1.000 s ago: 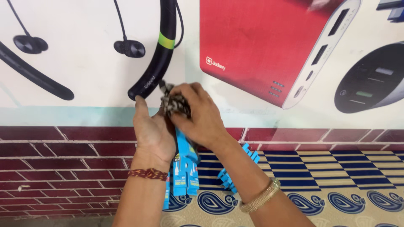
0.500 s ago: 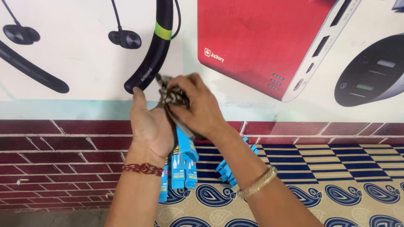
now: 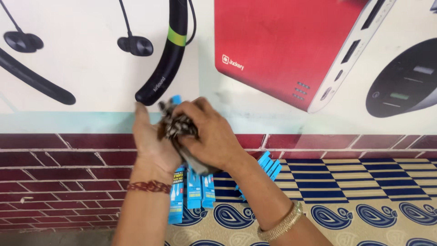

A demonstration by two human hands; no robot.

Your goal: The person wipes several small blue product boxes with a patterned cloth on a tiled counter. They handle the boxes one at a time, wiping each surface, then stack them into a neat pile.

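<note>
Head view. Your left hand (image 3: 152,139) is raised with its palm turned toward the right, thumb pointing up, and its fingers are curled behind a crumpled, dark patterned cloth (image 3: 175,125). Your right hand (image 3: 210,136) lies over the cloth from the right, fingers bent and closed on it, so both hands grip the same wad between them. A small blue tip shows just above the cloth, between the two hands; what it belongs to cannot be told. The cloth is held in the air in front of the large printed poster of black neckband earphones and a red power bank (image 3: 282,50), near the poster's lower edge.

Below your hands stands a row of slim blue-and-white cardboard packets (image 3: 195,191), upright and side by side; further blue packets (image 3: 268,164) fan out just beyond your right forearm. They rest on a mat with blue paisley border and striped check pattern (image 3: 364,196), beside a painted dark red brick wall band (image 3: 59,177). A red thread band (image 3: 149,187) circles your left wrist; a gold-coloured bangle (image 3: 281,224) circles your right.
</note>
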